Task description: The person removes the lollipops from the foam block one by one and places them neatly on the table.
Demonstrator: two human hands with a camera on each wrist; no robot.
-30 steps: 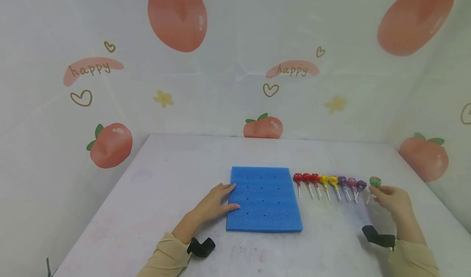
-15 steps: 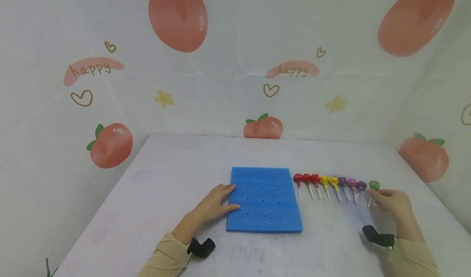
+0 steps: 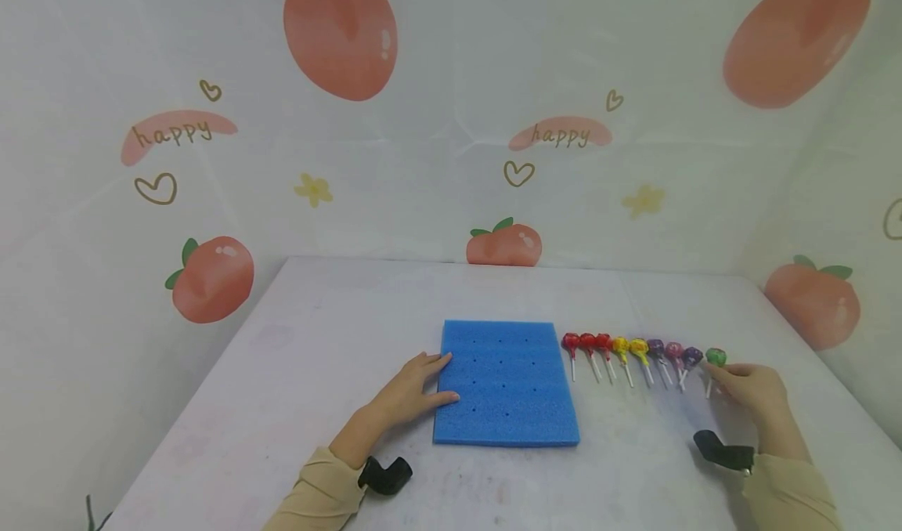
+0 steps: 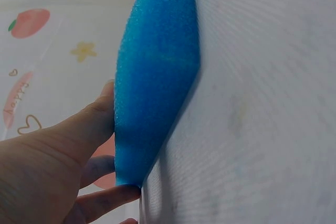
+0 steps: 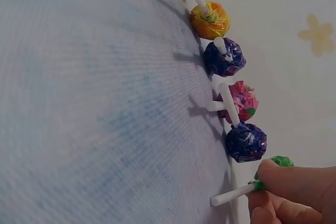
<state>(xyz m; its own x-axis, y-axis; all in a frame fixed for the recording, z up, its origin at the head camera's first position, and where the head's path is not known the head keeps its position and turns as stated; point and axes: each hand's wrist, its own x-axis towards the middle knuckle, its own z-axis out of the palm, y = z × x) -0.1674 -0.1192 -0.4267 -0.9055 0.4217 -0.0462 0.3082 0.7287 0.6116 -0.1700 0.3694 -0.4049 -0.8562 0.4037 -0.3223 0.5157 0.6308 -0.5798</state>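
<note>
My left hand (image 3: 407, 390) rests with spread fingers on the left edge of a blue foam board (image 3: 503, 390) dotted with small holes. In the left wrist view, its thumb lies at the top edge of the foam (image 4: 152, 72) and a finger reaches its lower corner. At the right, my right hand (image 3: 752, 390) pinches a green lollipop (image 3: 716, 356) between thumb and fingers, just below the wrapped head. In the right wrist view the white stick (image 5: 231, 194) of the green lollipop points away from the fingertips. A dark purple lollipop (image 5: 247, 142) lies close beside it.
Between board and right hand runs a row of lollipops: three red (image 3: 588, 341), two yellow (image 3: 637, 347), then purple (image 3: 655, 348), pink (image 3: 674, 350) and purple. The white table (image 3: 352, 304) meets a fruit-printed backdrop (image 3: 423, 163) at its far edge.
My right hand has brought the green lollipop slightly nearer to me and a touch left, beside the row's end. The left hand and the foam board stay where they were.
</note>
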